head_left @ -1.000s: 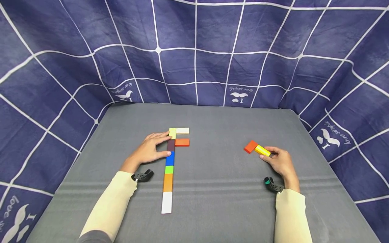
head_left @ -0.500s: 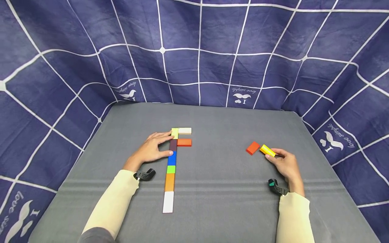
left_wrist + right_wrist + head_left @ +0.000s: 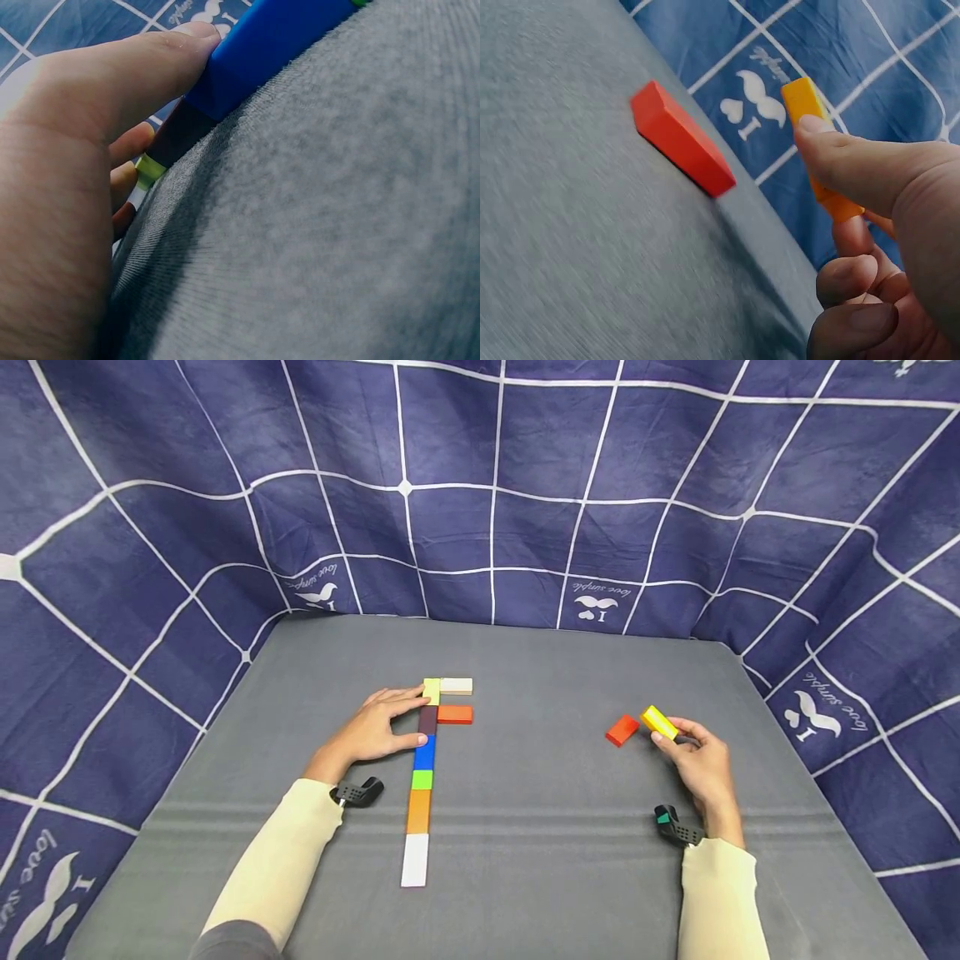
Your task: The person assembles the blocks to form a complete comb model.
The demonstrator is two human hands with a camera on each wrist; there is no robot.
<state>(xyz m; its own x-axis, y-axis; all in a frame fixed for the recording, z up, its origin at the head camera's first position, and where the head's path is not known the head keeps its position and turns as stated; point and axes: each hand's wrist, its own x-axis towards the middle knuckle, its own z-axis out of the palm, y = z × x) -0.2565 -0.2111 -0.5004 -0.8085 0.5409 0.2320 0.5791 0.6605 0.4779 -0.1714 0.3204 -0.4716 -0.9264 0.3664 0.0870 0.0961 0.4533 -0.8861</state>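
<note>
A row of coloured blocks runs away from me: white (image 3: 415, 860), orange (image 3: 418, 812), green (image 3: 422, 779), blue (image 3: 423, 755), dark brown (image 3: 427, 720) and pale yellow (image 3: 431, 690). My left hand (image 3: 375, 727) rests along the row's left side, its thumb on the blue block and its fingertips at the pale yellow one. On the right, my right hand (image 3: 701, 760) pinches a yellow block (image 3: 804, 97) between thumb and fingers, lifted off the cloth. Just left of it, a red block (image 3: 682, 141) lies flat on the table.
Two blocks stick out to the right of the row's far end: a cream one (image 3: 457, 685) and an orange-red one (image 3: 454, 715). Grey cloth (image 3: 540, 810) covers the table. A blue checked curtain (image 3: 540, 527) hangs behind and at both sides.
The yellow block, which touched the red block, has been drawn away to the right and raised by my right hand. My left hand stays at the row.
</note>
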